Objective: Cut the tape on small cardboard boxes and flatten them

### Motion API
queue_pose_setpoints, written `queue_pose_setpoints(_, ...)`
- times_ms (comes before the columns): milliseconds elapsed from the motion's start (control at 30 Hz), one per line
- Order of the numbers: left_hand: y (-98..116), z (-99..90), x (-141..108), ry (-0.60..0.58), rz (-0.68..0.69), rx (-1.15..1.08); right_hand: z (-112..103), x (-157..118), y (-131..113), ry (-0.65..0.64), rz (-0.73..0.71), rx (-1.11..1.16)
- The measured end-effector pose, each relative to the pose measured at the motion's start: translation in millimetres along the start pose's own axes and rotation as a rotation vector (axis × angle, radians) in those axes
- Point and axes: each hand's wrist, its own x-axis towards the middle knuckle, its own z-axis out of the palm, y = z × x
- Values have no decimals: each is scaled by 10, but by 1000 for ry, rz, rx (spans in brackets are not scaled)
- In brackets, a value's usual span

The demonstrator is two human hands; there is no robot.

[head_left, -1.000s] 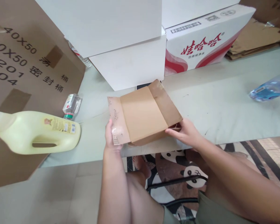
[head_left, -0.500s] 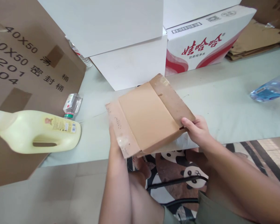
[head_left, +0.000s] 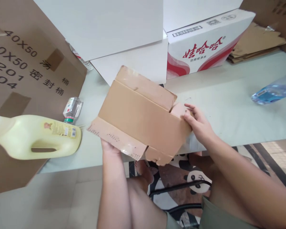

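Note:
A flattened brown cardboard box (head_left: 143, 116) with its flaps spread is held at a tilt above the front of the table. My left hand (head_left: 109, 147) supports it from below at the near left flap, and its fingers are hidden under the board. At the right end, my right hand (head_left: 196, 122) grips a small flap between thumb and fingers. Torn edges and tape marks show on the long flaps.
A yellowish jug (head_left: 54, 140) and a small clear bottle (head_left: 71, 109) lie at left by a large brown carton (head_left: 26, 73). White boxes (head_left: 133, 60) and a red-and-white carton (head_left: 205, 51) stand behind. Flattened cardboard (head_left: 257, 43) and a plastic bottle (head_left: 273, 90) lie at right.
The cardboard has turned and its right end has unfolded into a longer flat sheet. My left hand has shifted a little left; my right hand has moved slightly up, onto the small end flap.

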Motion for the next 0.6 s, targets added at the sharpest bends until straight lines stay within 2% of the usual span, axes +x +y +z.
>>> queue_pose_setpoints(67, -7, -3, -6, -30, -21, -53, 16, 7, 4, -82, 132, 235)
queue_pose_setpoints(167, -29, 22, 19, -22, 23, -80, 59, -30, -12, -87, 170, 504)
queue_pose_setpoints(300, -56, 112, 78, 25, 46, -56, 97, -163, -77, -285, 253, 479)
queue_pose_setpoints(333, -65, 136, 89, 21, 47, -62, 89, -197, -105, -310, 268, 476)
queue_pose_setpoints(400, -90, 175, 108, 36, 74, -89, 23, -247, -178, -276, 255, 495)
queue_pose_setpoints(500, -140, 205, 119, 104, -32, -10, -292, -246, -316, -120, 179, 498)
queue_pose_setpoints(600, -187, 228, 95, 85, -150, 116, -934, -129, -468, 123, 6, 401)
